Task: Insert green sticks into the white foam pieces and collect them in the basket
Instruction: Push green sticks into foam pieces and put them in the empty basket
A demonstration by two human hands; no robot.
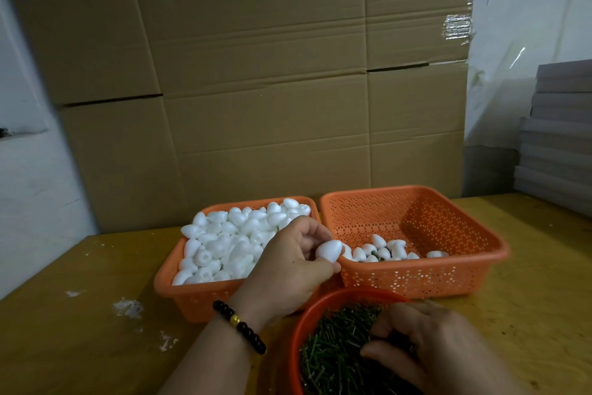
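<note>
While left hand (288, 269) pinches 1 white foam piece (329, 249) at its fingertips and right hand (426, 346) curls into green sticks (336, 346) beneath, grip unclear, a skewed stick may split the foam.

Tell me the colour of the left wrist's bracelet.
Black beads with one gold bead, seen in the head view.

Two bare forearms and hands reach into view from the bottom edge, with no sleeves visible on either. The left hand (290, 261) has a bracelet (238, 326) at its wrist: a single strand of round, glossy black beads with one gold bead among them. The right hand (429, 343) shows no jewellery at its wrist.
</note>
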